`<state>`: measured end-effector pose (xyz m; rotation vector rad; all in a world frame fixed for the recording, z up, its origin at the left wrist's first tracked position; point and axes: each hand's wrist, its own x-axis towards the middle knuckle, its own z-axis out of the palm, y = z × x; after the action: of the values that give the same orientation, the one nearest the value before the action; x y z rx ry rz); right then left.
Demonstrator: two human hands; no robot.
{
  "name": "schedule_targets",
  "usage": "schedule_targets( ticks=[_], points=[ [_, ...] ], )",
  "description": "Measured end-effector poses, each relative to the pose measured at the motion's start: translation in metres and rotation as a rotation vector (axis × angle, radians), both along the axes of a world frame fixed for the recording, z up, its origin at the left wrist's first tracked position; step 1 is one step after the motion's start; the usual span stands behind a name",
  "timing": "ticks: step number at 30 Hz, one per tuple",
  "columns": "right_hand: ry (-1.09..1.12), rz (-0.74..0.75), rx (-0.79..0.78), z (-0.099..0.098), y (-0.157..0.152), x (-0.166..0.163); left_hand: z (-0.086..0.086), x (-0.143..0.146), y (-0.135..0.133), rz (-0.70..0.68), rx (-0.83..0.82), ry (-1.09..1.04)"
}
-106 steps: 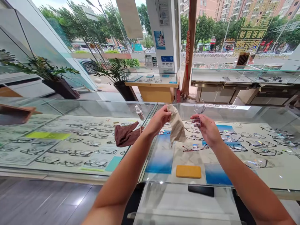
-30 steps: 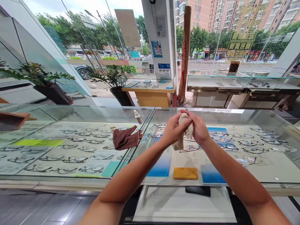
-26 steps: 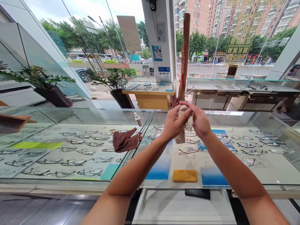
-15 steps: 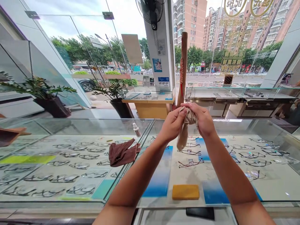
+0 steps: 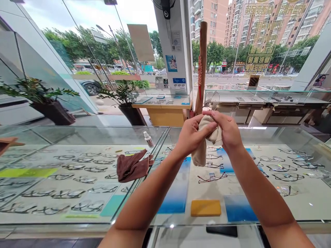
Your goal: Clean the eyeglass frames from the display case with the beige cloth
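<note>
A beige cloth (image 5: 199,155) is bunched up between my hands above the glass counter, its loose end hanging down. My left hand (image 5: 192,135) is closed on the cloth's left side, with the thumb pressed across its front. My right hand (image 5: 229,133) grips the upper right part, fingers curled over the top. Folds of fabric hide whatever may be inside. Below and to the left, a crumpled brown cloth (image 5: 131,167) lies on the counter beside a small white bottle (image 5: 148,139).
Rows of eyeglasses (image 5: 212,177) fill the glass display case (image 5: 168,128). A yellow-orange block-like case (image 5: 206,208) lies near the front edge, with a dark phone-like object (image 5: 221,231) below it. Beyond my hands rises a wooden post (image 5: 203,51). Potted plants (image 5: 131,112) stand left.
My left thumb has slid rightward over the cloth, and the bunched fabric has shifted in my fingers. Both hands keep their hold. The view has tilted slightly downward.
</note>
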<state>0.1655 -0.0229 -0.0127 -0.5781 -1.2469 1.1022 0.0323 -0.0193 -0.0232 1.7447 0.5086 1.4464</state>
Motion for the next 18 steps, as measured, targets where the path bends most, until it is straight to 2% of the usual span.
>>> schedule_targets(
  ticks=[4,6,10,13,18],
  points=[
    [-0.020,0.002,0.063,-0.002,-0.001,-0.004,-0.002,0.007,0.000,0.177,0.083,-0.086],
    [-0.040,-0.034,0.115,-0.002,0.000,-0.004,0.000,0.006,0.002,0.203,0.076,-0.094],
    [-0.087,-0.117,0.182,-0.001,0.002,0.000,0.005,-0.001,0.004,0.070,-0.001,-0.009],
    [-0.066,-0.115,0.176,0.001,0.005,0.007,0.007,-0.009,0.007,-0.013,-0.075,0.062],
    [-0.081,-0.141,0.203,0.005,0.011,0.021,0.007,-0.018,0.014,0.010,-0.241,0.010]
  ],
)
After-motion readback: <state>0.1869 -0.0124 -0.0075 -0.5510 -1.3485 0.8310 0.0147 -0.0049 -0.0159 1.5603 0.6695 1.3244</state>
